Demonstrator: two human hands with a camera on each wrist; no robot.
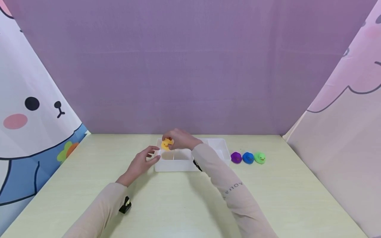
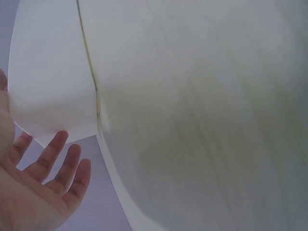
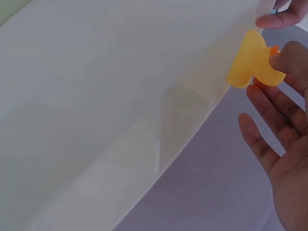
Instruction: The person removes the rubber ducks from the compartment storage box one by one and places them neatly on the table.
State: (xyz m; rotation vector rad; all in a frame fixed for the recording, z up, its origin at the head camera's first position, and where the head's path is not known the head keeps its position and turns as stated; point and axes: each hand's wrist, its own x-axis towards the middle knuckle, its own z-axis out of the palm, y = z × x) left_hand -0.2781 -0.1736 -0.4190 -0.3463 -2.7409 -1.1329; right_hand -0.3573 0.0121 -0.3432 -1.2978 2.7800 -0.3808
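Note:
My right hand (image 1: 181,138) pinches a yellow rubber duck (image 1: 166,144) over the back left compartment of a white divided box (image 1: 178,166). In the right wrist view the duck (image 3: 250,62) sits between thumb and fingertips, close to the box's rim (image 3: 185,149). At the box's left end is my left hand (image 1: 142,165), its fingers spread and loosely bent around that edge. The left wrist view shows this hand (image 2: 38,187) with parted fingers beside the white box wall (image 2: 53,62).
To the right of the box, a purple duck (image 1: 236,157), a blue duck (image 1: 248,158) and a green duck (image 1: 260,158) stand in a row on the pale table (image 1: 178,205). A purple cloth (image 1: 190,66) hangs behind, with printed cloths at both sides.

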